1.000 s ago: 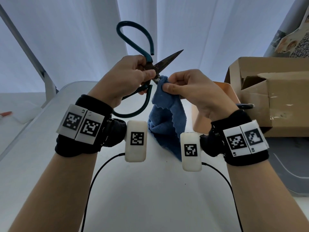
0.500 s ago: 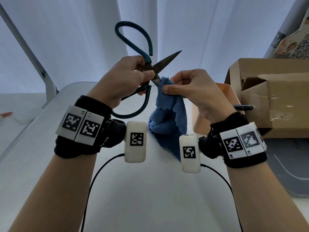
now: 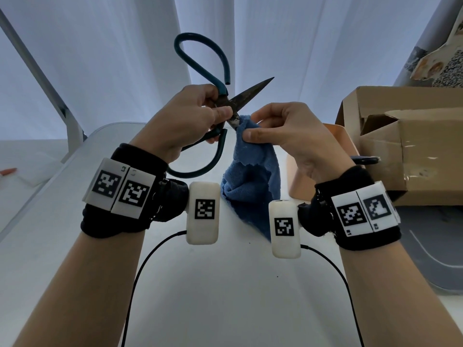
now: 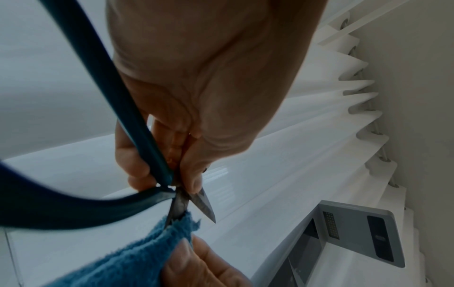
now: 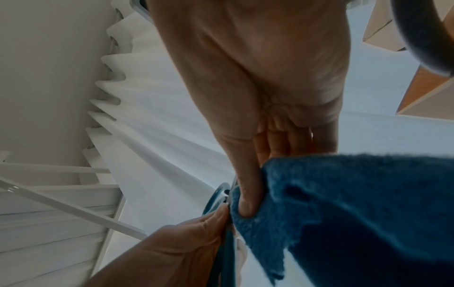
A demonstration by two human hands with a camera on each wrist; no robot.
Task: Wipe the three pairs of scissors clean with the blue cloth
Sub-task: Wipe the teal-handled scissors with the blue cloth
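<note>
My left hand [image 3: 198, 113] holds a large pair of scissors [image 3: 246, 92] with teal loop handles at the pivot, above the white table [image 3: 225, 296]. The blades stand apart; the upper one points up and right. My right hand [image 3: 273, 128] pinches the blue cloth [image 3: 250, 181] around the lower blade, whose tip is hidden in the folds. The left wrist view shows the scissors' blade [image 4: 205, 205] bare and the blue cloth [image 4: 137, 252] wrapped on the other. In the right wrist view the thumb presses the blue cloth [image 5: 343, 203]. A second pair's dark handle [image 3: 364, 160] pokes out behind my right wrist.
An orange container [image 3: 335, 151] stands at the right behind my right hand. A brown cardboard box [image 3: 411, 141] sits beyond it at the far right. White curtains hang behind the table. A grey curved object [image 3: 431, 256] lies at the right edge.
My right hand with the cloth has slid a little down and right along the lower blade. The scissors stay in my left hand at nearly the same place.
</note>
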